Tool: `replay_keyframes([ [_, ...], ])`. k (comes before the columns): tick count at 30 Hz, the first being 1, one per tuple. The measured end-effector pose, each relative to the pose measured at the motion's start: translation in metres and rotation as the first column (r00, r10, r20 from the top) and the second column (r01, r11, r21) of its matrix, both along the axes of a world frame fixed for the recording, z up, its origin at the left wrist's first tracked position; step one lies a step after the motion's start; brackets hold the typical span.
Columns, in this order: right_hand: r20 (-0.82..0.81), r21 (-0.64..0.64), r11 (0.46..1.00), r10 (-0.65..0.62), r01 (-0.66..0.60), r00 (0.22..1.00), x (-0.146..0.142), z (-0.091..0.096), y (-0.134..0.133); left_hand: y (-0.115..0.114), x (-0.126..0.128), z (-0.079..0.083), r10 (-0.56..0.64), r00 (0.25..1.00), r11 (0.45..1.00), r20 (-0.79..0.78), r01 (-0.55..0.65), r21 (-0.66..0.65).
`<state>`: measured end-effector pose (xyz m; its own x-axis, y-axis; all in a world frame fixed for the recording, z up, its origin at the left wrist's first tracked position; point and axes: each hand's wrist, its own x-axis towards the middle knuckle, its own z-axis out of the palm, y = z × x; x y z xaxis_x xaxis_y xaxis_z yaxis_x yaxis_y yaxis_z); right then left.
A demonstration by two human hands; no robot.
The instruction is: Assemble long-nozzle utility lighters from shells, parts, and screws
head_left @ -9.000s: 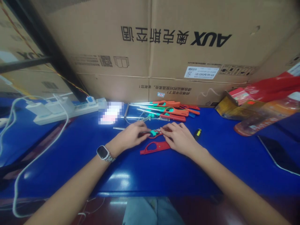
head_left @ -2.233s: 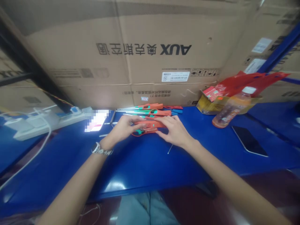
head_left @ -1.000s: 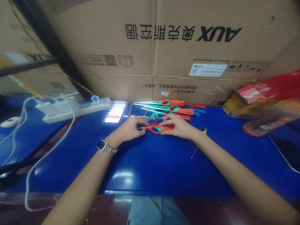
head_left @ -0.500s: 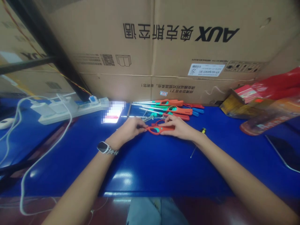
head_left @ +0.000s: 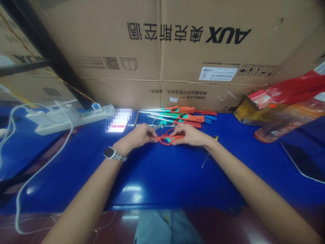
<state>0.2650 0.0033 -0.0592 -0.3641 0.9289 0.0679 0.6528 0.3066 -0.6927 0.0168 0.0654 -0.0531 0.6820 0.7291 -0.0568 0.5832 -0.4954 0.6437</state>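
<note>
Head view: hands (head_left: 142, 135) (head_left: 192, 135) grip a looped plastic handle (head_left: 177, 138).

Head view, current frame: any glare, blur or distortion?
Head view: white glare on the blue table toward its near edge; head view: bright screen washed out and partly pixelated; head view, right side: bottle stretched and smeared; head view, centre: orange handle slightly soft, outline still readable.
</note>
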Motion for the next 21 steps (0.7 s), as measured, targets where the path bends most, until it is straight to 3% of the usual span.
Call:
replay_keyframes([
  [6,0.025,-0.025,0.999,0.022,-0.021,0.999,-0.003,0.006,-0.008,-0.016,0.006,0.007,0.003,1.0,0.999,-0.021,-0.002,0.048],
  [13,0.176,0.011,0.999,0.029,-0.031,0.984,-0.007,0.011,-0.016,-0.016,0.016,-0.01,-0.101,0.994,0.993,0.036,0.099,0.066],
  [21,0.252,0.152,0.985,-0.114,0.077,0.961,0.007,-0.002,-0.016,-0.02,0.02,-0.009,-0.038,0.997,0.997,0.062,0.034,0.063],
])
